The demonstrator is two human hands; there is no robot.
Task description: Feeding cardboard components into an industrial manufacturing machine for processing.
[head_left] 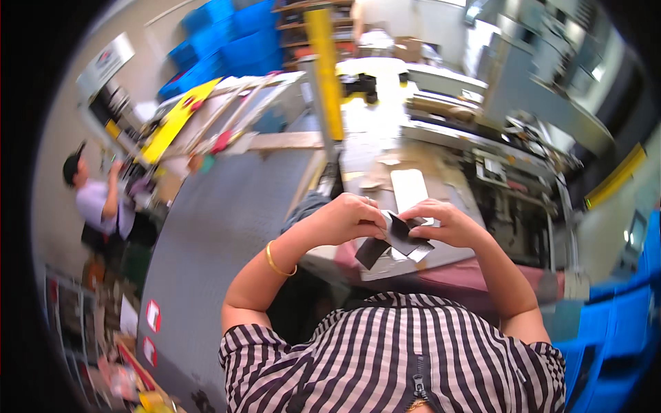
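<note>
My left hand pinches the left side of a thin black-and-silver sheet piece with several angular flaps. From the other side my right hand grips the same piece between thumb and fingers. The piece is held up in front of my chest, over the near edge of a work table; blur hides whether it is one part or several. Just beyond my hands, a white rectangular sheet lies on brown, cardboard-like material.
On the left stretches a dark grey table. A yellow post rises ahead, and machinery with rails stands at the right. Blue bins are at the lower right. Another person is at the far left.
</note>
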